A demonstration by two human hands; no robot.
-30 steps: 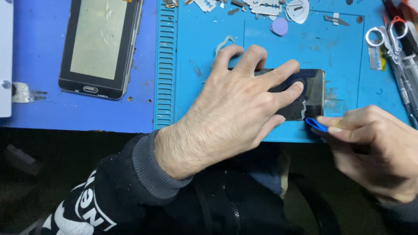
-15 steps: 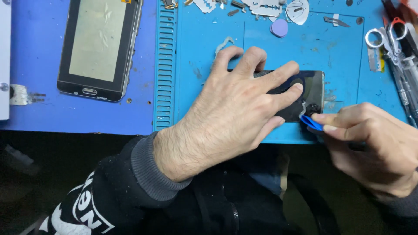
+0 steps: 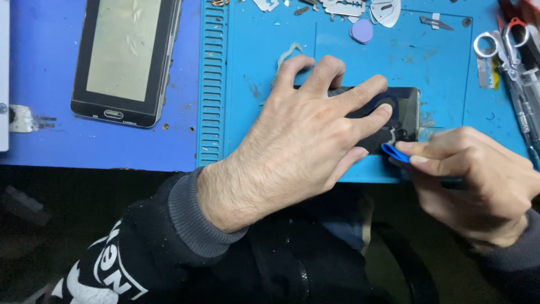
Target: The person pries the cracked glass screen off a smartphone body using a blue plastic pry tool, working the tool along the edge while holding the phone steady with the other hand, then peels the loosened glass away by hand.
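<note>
Blue mat (image 3: 270,45): left hand (image 3: 304,141) flat on dark phone (image 3: 408,110), right hand (image 3: 478,174) pinching blue pick (image 3: 394,152).

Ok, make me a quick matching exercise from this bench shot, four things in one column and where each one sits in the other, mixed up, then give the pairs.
Things:
1. dark phone
2. blue pry tool
3. second phone
4. scissors

Places:
A. far right of the mat, by the other tools
B. pinched in the right hand, at the dark phone's corner
C. on the darker blue surface, left of the ribbed strip
D. flat under the left hand

Pairs: 1-D, 2-B, 3-C, 4-A
</note>
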